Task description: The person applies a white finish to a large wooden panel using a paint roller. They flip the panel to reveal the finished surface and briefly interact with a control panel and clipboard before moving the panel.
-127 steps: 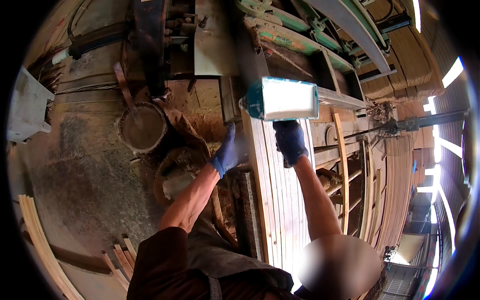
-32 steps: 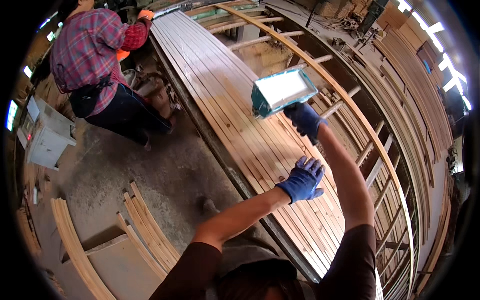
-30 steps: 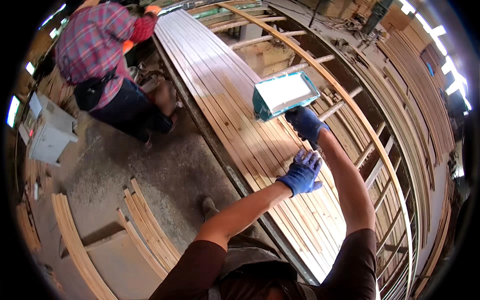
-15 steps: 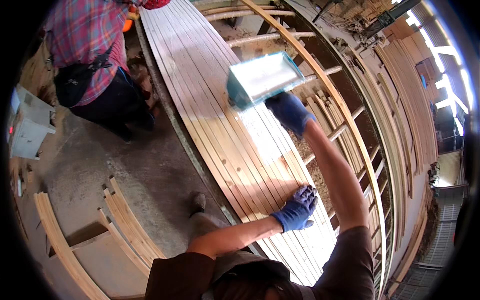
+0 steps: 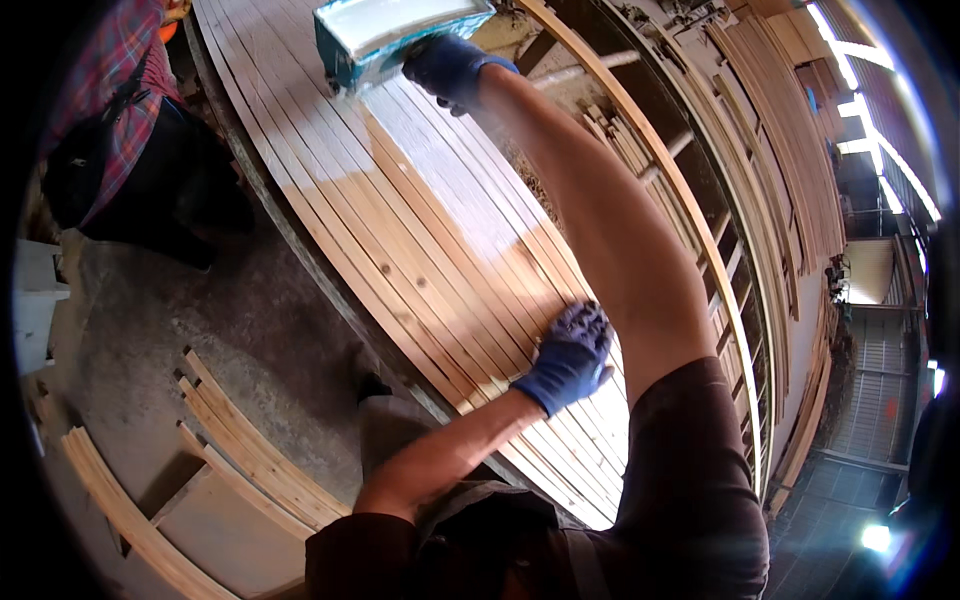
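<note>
My right hand [image 5: 452,72], in a blue glove, is closed on the near side of a teal trough-shaped box [image 5: 370,66] with a white filling. The box is tilted and sits low over the far part of a row of long wooden strips [image 5: 400,270] laid side by side. A wet white coating [image 5: 440,160] covers the strips around and just below the box; the nearer wood is bare. In a blue glove with darker fingertips, my left hand [image 5: 570,350] rests on the strips near their right edge, fingers slightly bent.
A person in a plaid shirt [image 5: 115,110] stands across the strips at the far left. Along the right runs a curved wooden rail [image 5: 670,150] over a frame with crossbars. Stacked boards [image 5: 780,130] lie beyond it. More boards [image 5: 240,440] are at lower left.
My right hand has carried the teal box farther away along the strips, my arm stretching out. The view has shifted; my left hand stays on the wood.
</note>
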Demonstrator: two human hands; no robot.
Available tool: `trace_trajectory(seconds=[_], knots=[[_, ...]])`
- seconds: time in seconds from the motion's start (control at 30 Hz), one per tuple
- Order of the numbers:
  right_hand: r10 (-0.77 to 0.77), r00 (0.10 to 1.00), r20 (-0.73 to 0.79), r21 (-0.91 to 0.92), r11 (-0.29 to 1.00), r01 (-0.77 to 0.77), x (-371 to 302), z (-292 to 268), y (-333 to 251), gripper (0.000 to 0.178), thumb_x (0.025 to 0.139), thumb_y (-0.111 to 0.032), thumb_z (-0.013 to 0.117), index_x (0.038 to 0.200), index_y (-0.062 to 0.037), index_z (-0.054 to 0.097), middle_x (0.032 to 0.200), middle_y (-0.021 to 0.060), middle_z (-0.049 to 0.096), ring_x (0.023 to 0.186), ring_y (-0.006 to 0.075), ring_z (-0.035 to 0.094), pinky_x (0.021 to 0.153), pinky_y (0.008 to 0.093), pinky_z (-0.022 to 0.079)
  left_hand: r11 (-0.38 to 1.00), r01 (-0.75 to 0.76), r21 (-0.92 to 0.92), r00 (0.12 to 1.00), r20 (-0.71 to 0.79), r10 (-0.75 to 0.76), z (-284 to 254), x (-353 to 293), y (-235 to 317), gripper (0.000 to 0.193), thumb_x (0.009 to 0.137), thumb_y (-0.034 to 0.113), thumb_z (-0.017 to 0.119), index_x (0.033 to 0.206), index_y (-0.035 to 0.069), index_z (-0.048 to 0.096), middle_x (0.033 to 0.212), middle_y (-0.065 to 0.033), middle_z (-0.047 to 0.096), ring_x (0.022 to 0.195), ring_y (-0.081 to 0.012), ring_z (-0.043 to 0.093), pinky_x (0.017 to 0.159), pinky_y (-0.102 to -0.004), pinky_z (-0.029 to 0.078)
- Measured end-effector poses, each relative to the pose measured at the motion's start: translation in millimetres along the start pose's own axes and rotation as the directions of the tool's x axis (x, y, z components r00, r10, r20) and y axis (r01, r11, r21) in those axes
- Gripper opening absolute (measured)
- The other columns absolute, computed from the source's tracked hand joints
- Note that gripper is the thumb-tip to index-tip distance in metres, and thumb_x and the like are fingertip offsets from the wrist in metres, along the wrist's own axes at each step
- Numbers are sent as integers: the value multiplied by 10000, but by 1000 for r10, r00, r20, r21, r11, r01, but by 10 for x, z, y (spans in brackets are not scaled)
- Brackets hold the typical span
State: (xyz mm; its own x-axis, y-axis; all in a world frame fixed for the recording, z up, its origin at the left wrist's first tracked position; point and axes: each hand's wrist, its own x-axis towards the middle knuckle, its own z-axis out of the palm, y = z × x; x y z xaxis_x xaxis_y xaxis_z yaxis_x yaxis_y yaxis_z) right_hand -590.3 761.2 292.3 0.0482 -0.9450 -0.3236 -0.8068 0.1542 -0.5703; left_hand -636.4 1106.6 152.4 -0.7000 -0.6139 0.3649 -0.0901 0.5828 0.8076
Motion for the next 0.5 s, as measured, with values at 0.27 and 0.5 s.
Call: trace_trajectory(seconds=[0.27,0.5], knots=[[-3,988,157,-94,995,17,-2395,-155,811,354,967,-243,452,1232,-41,572,810,115,631,658,185,627,537,343,560,810,-67,583,993,-42,113,-119,-59,511,746,820,552,607,1272,-38,551,1253,-215,597,1219,-337,526,1080,-473,315],[65,987,147,-151,988,-43,-4889,-119,2139,320,971,-218,514,1234,-52,589,745,61,618,524,136,554,456,283,502,887,-310,342,900,407,158,2321,-1032,2333,894,835,625,527,1396,-60,408,1439,-272,409,1370,-394,356,1176,-465,185]])
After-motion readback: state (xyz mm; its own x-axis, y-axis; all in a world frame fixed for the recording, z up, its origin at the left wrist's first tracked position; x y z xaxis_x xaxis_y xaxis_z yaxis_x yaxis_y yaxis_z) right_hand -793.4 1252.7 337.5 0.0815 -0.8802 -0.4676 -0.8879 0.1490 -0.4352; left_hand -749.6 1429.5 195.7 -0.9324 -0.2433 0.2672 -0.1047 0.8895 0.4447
